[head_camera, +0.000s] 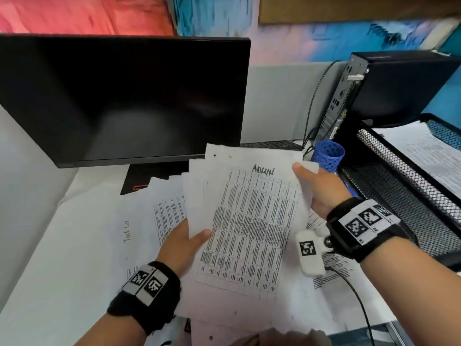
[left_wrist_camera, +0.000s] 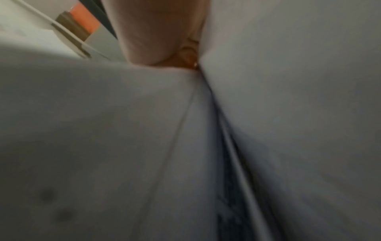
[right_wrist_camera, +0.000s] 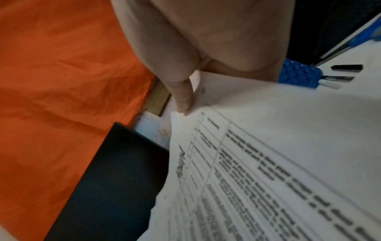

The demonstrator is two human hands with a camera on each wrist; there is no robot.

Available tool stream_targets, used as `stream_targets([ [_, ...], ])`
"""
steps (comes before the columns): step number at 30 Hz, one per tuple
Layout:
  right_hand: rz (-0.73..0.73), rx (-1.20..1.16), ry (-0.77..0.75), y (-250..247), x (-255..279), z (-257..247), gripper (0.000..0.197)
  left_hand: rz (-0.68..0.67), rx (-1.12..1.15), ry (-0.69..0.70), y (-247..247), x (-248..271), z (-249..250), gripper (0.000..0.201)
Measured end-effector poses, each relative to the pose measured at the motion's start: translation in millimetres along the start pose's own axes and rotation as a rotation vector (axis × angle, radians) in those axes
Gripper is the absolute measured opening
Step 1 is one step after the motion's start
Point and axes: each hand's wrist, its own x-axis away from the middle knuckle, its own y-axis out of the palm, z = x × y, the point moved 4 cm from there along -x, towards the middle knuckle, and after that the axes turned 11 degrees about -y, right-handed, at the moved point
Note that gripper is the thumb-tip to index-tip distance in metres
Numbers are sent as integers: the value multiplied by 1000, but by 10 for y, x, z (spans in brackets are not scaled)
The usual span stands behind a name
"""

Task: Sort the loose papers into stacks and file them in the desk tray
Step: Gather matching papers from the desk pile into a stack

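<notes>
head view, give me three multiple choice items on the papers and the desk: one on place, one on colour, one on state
1. Where is the mesh tray?
A. right of the held papers
B. left of the monitor
C. under the monitor

2. What colour is the pen cup?
A. red
B. blue
C. green

3. How is the ADMIN sheet held?
A. lying flat, untouched
B. left hand only
C. both hands, right hand at its top corner

Answers: 1 A, the tray sits at the right edge. 2 B, its lattice is blue. 3 C, a thumb presses each side.
</notes>
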Motion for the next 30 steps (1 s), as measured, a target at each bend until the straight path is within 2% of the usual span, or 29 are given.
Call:
stream_targets([
  [3,-61,-207,-17,-47,88,-172,58,77,26,128,-107,10,198,22],
  [4,-77,-208,-34,-59,145,-194,55,84,76,162,-137,-8,242,23],
  [7,-84,-73,-77,-38,334,-81,20,51,274,216,-178,-8,376,28],
  [8,-80,4,-103,-22,399,-27,15,54,303,238,-184,0,414,29],
  [11,-107,153,-238,85,538,-47,20,25,350,267,-150,20,533,30],
  [13,-97,185,-323,127,567,-142,20,21,317,272,-140,-5,597,31],
  [15,-32,244,-434,112,569,-259,29,47,211,311,-162,-31,702,30],
  [17,40,273,-528,69,569,-337,12,88,122,351,-206,-61,825,29],
  [20,120,264,-618,4,578,-342,16,107,90,381,-232,-111,934,32],
  [21,105,243,-628,11,601,-330,14,100,74,382,-218,-108,945,34],
  [25,1,204,-567,46,764,-234,41,34,46,358,-83,-81,868,42],
  [28,16,161,-541,27,755,-221,44,30,33,343,-8,-71,889,40],
  [30,45,103,-587,21,722,-332,44,26,64,353,22,-60,960,44],
])
